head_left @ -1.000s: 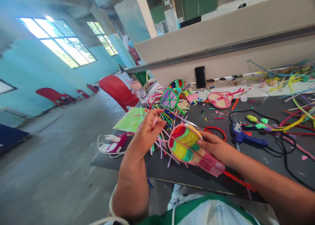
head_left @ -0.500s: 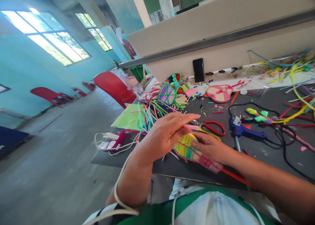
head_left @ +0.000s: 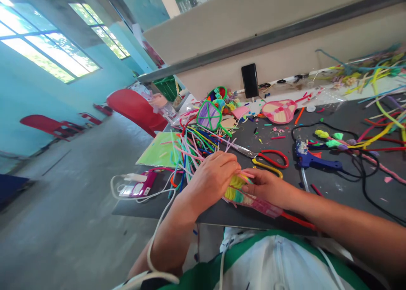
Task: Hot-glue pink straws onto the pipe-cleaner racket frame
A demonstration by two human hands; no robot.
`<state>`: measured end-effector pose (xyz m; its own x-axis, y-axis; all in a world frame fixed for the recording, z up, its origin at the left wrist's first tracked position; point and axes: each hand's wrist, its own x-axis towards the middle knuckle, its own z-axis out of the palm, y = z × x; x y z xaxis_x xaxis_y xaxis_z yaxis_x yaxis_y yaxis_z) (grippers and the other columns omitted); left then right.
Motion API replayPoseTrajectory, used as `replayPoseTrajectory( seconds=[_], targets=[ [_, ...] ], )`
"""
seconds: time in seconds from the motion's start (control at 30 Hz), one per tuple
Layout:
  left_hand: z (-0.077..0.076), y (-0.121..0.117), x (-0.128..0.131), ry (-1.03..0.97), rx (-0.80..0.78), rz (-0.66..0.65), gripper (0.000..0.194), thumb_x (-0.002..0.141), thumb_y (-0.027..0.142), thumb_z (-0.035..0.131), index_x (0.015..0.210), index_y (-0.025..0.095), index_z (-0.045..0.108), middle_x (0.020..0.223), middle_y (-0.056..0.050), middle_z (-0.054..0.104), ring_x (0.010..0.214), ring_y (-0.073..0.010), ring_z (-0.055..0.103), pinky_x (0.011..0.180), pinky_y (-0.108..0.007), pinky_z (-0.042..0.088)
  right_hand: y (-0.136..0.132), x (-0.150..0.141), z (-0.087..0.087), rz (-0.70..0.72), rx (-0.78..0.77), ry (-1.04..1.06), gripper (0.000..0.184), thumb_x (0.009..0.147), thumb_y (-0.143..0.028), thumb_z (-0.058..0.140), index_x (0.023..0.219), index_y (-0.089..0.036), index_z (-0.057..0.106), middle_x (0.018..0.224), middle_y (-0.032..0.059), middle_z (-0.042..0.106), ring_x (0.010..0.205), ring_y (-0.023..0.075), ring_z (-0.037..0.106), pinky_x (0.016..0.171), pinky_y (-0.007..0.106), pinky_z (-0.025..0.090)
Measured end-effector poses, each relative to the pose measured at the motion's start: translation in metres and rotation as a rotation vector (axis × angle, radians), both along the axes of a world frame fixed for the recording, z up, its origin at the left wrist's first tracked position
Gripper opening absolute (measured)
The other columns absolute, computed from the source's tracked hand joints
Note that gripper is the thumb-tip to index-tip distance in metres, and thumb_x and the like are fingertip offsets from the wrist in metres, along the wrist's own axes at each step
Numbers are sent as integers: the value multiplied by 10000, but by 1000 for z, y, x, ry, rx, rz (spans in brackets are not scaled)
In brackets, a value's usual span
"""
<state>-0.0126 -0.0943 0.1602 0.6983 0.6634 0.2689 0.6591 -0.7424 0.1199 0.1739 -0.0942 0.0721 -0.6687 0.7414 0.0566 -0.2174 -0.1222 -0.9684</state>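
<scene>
A flat striped piece made of pipe cleaners (head_left: 266, 206), yellow, green and pink with a red stem, is held above the table's front edge. My right hand (head_left: 269, 188) grips its upper side, thumb on the face and fingers behind. My left hand (head_left: 214, 176) is curled over the left end, its fingers closed on the rim and hiding that end. A pink strip of pipe cleaner shows between the two hands along the upper edge. Just beyond my hands lie scissors (head_left: 272, 158) with red and yellow handles.
Loose pipe cleaners (head_left: 190, 148) lie heaped at left, near a purple power strip (head_left: 144, 184). A blue glue gun (head_left: 319, 160) with a black cord sits at right. Finished pieces, such as a pink one (head_left: 279, 111), and a phone (head_left: 250, 80) stand or lie behind.
My left hand has moved right and down from beside the striped piece onto its left end, and its fingers have closed. My right hand keeps its grip. The view has shifted slightly.
</scene>
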Motion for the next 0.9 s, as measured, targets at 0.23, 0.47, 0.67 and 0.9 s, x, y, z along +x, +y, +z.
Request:
replayPoseTrajectory(
  seconds=[0.23, 0.47, 0.67, 0.9],
  targets=[
    [-3, 0, -9, 14, -14, -58, 175, 979, 179, 445, 971, 161, 618, 1007, -59, 653, 988, -197, 557, 925, -355, 442, -2, 8, 7, -196, 41, -139, 337, 802, -497, 682, 865, -194, 546, 757, -17, 556, 649, 121, 490, 569, 248, 391],
    [-4, 1, -11, -7, -47, -91, 208, 973, 176, 448, 1032, 152, 647, 1035, -75, 645, 1002, -201, 544, 917, -356, 441, -14, 15, 6, -361, 290, -248, 290, 884, -407, 597, 685, -213, 514, 873, 43, 642, 793, 168, 581, 702, 304, 460],
    [-7, 4, -19, -38, -65, -121, 242, 961, 181, 472, 1096, 200, 673, 1060, -70, 644, 1033, -196, 559, 923, -355, 437, -27, 25, 15, -310, 418, -242, 267, 889, -284, 578, 640, -204, 528, 892, 62, 657, 822, 168, 598, 733, 307, 457],
    [-16, 3, -31, -151, -134, -177, 266, 947, 148, 503, 1143, 236, 659, 1084, -61, 627, 1003, -171, 573, 917, -335, 436, -33, 30, 7, -192, 385, -337, 275, 830, -220, 553, 580, -196, 439, 742, 15, 586, 733, 145, 538, 688, 277, 408]
  ],
)
